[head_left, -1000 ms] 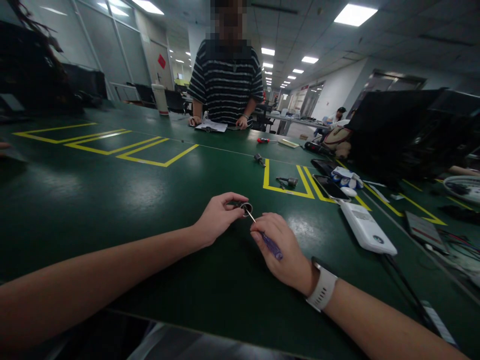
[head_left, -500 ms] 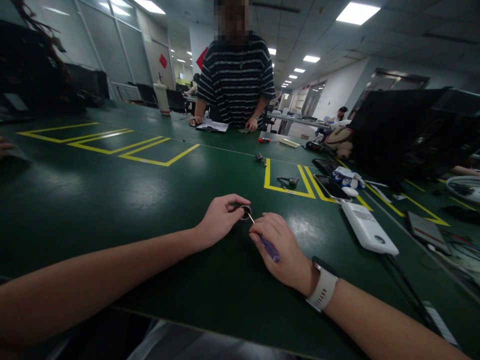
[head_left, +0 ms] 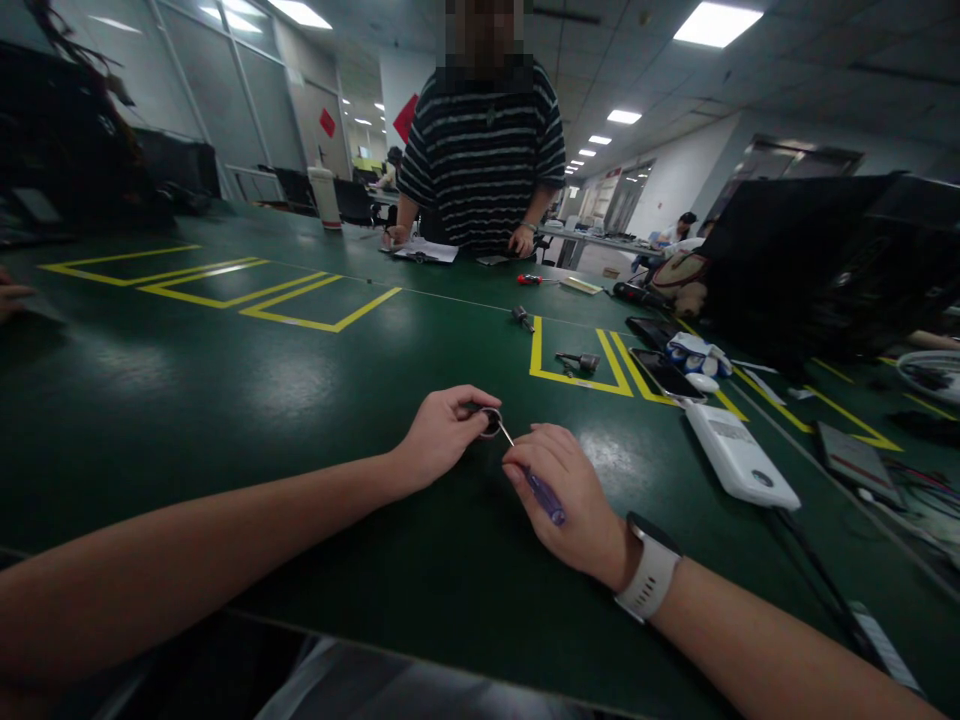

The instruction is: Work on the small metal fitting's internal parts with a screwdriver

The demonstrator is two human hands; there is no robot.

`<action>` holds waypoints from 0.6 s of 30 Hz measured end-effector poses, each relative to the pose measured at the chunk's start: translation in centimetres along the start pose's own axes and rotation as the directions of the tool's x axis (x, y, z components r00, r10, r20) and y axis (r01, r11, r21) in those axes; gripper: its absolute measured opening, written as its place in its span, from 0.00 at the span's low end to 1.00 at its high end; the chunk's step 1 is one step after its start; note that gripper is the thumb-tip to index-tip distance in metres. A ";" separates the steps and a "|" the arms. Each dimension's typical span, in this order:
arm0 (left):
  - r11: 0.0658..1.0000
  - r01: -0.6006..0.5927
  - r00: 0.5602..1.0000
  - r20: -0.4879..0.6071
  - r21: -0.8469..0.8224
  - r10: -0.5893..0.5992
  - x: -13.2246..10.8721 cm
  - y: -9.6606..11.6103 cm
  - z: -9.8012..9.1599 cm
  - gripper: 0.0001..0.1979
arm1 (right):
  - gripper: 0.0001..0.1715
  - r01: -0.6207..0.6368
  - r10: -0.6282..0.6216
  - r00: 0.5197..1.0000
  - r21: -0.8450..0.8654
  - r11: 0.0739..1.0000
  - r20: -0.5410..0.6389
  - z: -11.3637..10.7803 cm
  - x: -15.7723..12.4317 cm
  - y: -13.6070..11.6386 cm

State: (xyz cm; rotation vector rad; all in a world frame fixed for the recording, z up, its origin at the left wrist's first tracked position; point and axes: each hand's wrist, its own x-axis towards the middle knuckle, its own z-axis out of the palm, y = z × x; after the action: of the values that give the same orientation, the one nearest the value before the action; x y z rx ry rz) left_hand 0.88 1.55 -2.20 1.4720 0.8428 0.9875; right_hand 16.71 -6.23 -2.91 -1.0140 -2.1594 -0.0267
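Between thumb and fingers, my left hand (head_left: 444,432) pinches a small metal ring-shaped part (head_left: 491,424) with a dark inside, just above the green table (head_left: 360,590). My right hand (head_left: 562,495) is closed on a screwdriver (head_left: 546,498) with a purple see-through handle. Its thin shaft points up and left, and the tip is at the rim of the ring part; whether it touches cannot be made out. Farther off, within yellow tape lines, lies a dark metal part with a shaft (head_left: 579,362). A similar dark part (head_left: 522,318) rests just left of the tape.
A white power bank-like device (head_left: 741,458) with a cable, a phone (head_left: 666,375) and a blue-white bundle (head_left: 697,355) lie to the right. A red-handled screwdriver (head_left: 531,280) is farther back. A person in a striped shirt (head_left: 480,160) stands across the table by a clipboard (head_left: 424,250).
The screwdriver and my right hand have shifted slightly right, drawing the tip from inside the ring part toward its rim. My left hand stays nearly still. The person opposite has leaned to the right.
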 end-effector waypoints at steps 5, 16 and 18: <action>1.000 -0.005 1.000 0.005 0.000 0.005 0.1 0.0 0.0 0.09 | 0.06 -0.048 0.047 0.998 0.010 0.999 0.029 -0.1 0.0 0.0; 0.820 -0.240 0.968 0.061 0.520 0.244 2.6 -1.7 -2.6 0.22 | 0.07 -0.189 0.200 0.979 0.175 0.966 -0.047 -0.2 0.1 0.2; 0.720 -0.269 0.957 0.093 0.639 0.275 2.8 -1.5 -2.9 0.20 | 0.07 -0.228 0.242 0.969 0.208 0.951 -0.043 -0.5 0.3 0.1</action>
State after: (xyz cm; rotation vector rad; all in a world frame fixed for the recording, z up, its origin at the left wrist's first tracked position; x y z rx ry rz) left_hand -0.59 5.44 -3.20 2.2460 1.0569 0.9569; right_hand 16.91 -6.07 -2.39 -1.1261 -1.9223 0.2627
